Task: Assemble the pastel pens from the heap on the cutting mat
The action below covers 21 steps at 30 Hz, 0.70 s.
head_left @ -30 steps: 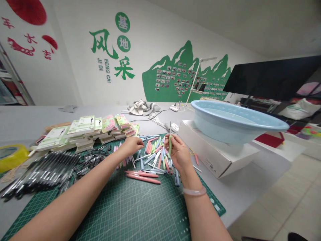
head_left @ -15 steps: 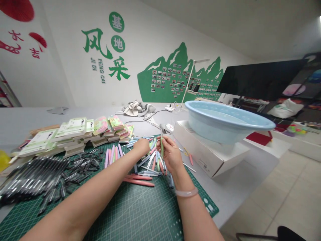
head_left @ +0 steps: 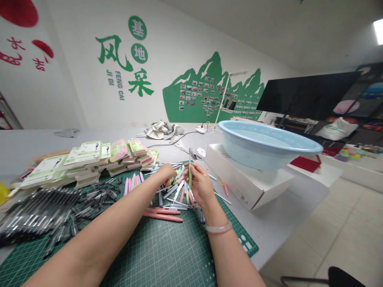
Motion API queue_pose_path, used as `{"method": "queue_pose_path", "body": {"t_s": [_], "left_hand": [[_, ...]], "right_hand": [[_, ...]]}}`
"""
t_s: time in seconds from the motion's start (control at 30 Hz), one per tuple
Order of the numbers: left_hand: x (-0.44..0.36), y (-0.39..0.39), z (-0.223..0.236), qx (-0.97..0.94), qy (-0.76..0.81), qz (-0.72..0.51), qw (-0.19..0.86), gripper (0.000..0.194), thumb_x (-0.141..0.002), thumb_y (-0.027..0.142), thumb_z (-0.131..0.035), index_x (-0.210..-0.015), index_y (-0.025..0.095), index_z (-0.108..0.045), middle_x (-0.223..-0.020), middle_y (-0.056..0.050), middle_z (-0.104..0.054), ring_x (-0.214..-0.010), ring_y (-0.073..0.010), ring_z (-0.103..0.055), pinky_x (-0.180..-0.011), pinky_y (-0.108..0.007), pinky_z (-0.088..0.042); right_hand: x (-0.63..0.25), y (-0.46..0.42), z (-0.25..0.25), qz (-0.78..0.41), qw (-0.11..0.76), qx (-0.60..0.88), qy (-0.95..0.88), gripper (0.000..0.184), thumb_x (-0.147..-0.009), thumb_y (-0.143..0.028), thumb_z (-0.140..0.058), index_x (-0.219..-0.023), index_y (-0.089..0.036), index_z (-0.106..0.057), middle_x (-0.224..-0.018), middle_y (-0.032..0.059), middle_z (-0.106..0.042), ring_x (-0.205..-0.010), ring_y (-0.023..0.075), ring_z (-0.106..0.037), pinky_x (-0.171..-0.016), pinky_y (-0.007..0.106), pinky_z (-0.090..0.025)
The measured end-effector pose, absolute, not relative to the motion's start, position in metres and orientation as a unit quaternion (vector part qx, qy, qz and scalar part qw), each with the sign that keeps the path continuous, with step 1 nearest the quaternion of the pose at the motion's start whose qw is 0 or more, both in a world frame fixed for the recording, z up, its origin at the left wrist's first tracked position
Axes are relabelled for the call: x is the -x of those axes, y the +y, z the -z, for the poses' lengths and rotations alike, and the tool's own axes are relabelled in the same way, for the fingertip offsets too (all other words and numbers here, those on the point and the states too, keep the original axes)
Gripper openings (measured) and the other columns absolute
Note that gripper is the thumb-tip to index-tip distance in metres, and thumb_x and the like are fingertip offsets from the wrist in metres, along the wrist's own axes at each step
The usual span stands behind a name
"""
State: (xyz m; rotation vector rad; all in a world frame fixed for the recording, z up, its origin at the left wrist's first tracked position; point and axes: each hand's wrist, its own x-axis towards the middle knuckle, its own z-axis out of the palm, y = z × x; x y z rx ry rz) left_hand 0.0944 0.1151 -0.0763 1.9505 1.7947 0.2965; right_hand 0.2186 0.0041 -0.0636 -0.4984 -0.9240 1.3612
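Note:
My right hand [head_left: 202,187] pinches a green pen barrel [head_left: 190,177], held upright with a thin, pale rod rising from its top. To its left, my left hand [head_left: 167,173] reaches down into a pile of pen parts [head_left: 176,194] in pink, green, blue and white. Its fingers are curled and mostly hidden, so what they grip cannot be made out. Two pink pens [head_left: 164,217] lie below the pile. Lilac and pink pens [head_left: 133,182] stand in a row beyond my left forearm.
Many black pens [head_left: 42,209] cover the left of the green cutting mat [head_left: 161,255]. Behind them are stacked small boxes [head_left: 86,153]. A blue basin [head_left: 260,147] rests on a white carton [head_left: 242,179] at right. Grey cloths [head_left: 163,130] lie at the back.
My left hand has shifted slightly left and lower over the pile, its fingers bent downward. The right hand still holds the green pen barrel. The whole view has moved slightly.

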Motion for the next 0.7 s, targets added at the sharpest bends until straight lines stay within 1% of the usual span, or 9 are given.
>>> {"method": "queue_pose_path", "body": {"t_s": [0.07, 0.13, 0.23, 0.3, 0.33, 0.37, 0.43, 0.57, 0.7], "left_hand": [[-0.087, 0.111, 0.071, -0.688, 0.658, -0.159, 0.262, 0.017, -0.059, 0.027, -0.061, -0.052, 0.012, -0.060, -0.040, -0.011, -0.056, -0.051, -0.0258, -0.062, -0.048, -0.029, -0.045], [-0.076, 0.102, 0.063, -0.672, 0.638, -0.232, 0.295, 0.020, -0.066, 0.030, -0.055, -0.058, 0.012, -0.059, -0.048, -0.011, -0.060, -0.053, -0.0216, -0.062, -0.049, -0.026, -0.045], [-0.056, 0.082, 0.049, -0.660, 0.579, -0.342, 0.335, 0.019, -0.075, 0.028, -0.044, -0.079, 0.014, -0.056, -0.079, -0.010, -0.068, -0.066, -0.0142, -0.064, -0.057, -0.022, -0.048], [-0.045, 0.066, 0.037, -0.651, 0.531, -0.408, 0.356, 0.018, -0.078, 0.031, -0.043, -0.086, 0.017, -0.052, -0.094, -0.007, -0.067, -0.072, -0.0105, -0.063, -0.061, -0.020, -0.049], [-0.040, 0.057, 0.031, -0.627, 0.458, -0.485, 0.402, 0.017, -0.077, 0.033, -0.049, -0.085, 0.017, -0.051, -0.095, -0.008, -0.067, -0.071, -0.0108, -0.062, -0.060, -0.021, -0.049], [-0.037, 0.049, 0.025, -0.603, 0.394, -0.533, 0.444, 0.020, -0.074, 0.034, -0.055, -0.083, 0.017, -0.051, -0.095, -0.007, -0.066, -0.069, -0.0110, -0.061, -0.059, -0.022, -0.048], [-0.032, 0.035, 0.014, -0.568, 0.322, -0.584, 0.482, 0.023, -0.071, 0.035, -0.062, -0.083, 0.018, -0.051, -0.093, -0.006, -0.067, -0.070, -0.0114, -0.061, -0.058, -0.021, -0.047], [-0.031, 0.019, 0.001, -0.541, 0.293, -0.624, 0.481, 0.024, -0.071, 0.034, -0.065, -0.084, 0.019, -0.052, -0.088, -0.004, -0.069, -0.075, -0.0136, -0.063, -0.060, -0.021, -0.047], [-0.031, 0.016, -0.003, -0.555, 0.293, -0.613, 0.481, 0.022, -0.073, 0.034, -0.064, -0.085, 0.018, -0.054, -0.089, -0.005, -0.069, -0.078, -0.0151, -0.064, -0.067, -0.026, -0.050]], "right_hand": [[-0.219, 0.004, 0.064, -0.606, 0.649, 0.217, -0.406, 0.015, -0.079, -0.027, -0.061, -0.090, -0.018, -0.065, -0.068, 0.0008, -0.063, -0.061, 0.0105, -0.057, -0.058, 0.021, -0.045], [-0.219, 0.005, 0.065, -0.612, 0.643, 0.214, -0.408, 0.016, -0.079, -0.029, -0.062, -0.090, -0.018, -0.065, -0.070, 0.0010, -0.063, -0.062, 0.0110, -0.057, -0.059, 0.022, -0.046], [-0.215, 0.003, 0.065, -0.622, 0.630, 0.209, -0.415, 0.017, -0.079, -0.031, -0.061, -0.090, -0.019, -0.065, -0.071, 0.0016, -0.063, -0.063, 0.0114, -0.057, -0.062, 0.023, -0.046], [-0.210, 0.001, 0.065, -0.627, 0.620, 0.211, -0.422, 0.017, -0.079, -0.032, -0.061, -0.090, -0.019, -0.065, -0.072, 0.0019, -0.063, -0.063, 0.0113, -0.056, -0.063, 0.024, -0.045], [-0.207, -0.001, 0.066, -0.628, 0.615, 0.215, -0.427, 0.018, -0.079, -0.033, -0.061, -0.089, -0.019, -0.065, -0.072, 0.0019, -0.063, -0.064, 0.0111, -0.056, -0.063, 0.023, -0.045], [-0.203, -0.003, 0.066, -0.627, 0.610, 0.218, -0.434, 0.018, -0.079, -0.033, -0.062, -0.089, -0.019, -0.065, -0.072, 0.0019, -0.062, -0.064, 0.0110, -0.056, -0.063, 0.023, -0.044], [-0.194, -0.006, 0.067, -0.622, 0.600, 0.220, -0.452, 0.018, -0.079, -0.033, -0.062, -0.088, -0.018, -0.066, -0.071, 0.0017, -0.062, -0.065, 0.0108, -0.055, -0.064, 0.023, -0.043], [-0.182, -0.009, 0.071, -0.610, 0.592, 0.220, -0.479, 0.019, -0.080, -0.033, -0.060, -0.088, -0.018, -0.066, -0.070, 0.0018, -0.061, -0.065, 0.0109, -0.054, -0.062, 0.023, -0.041], [-0.180, -0.009, 0.074, -0.605, 0.588, 0.230, -0.486, 0.019, -0.080, -0.033, -0.060, -0.089, -0.018, -0.066, -0.070, 0.0019, -0.062, -0.063, 0.0109, -0.054, -0.063, 0.024, -0.041]]}}
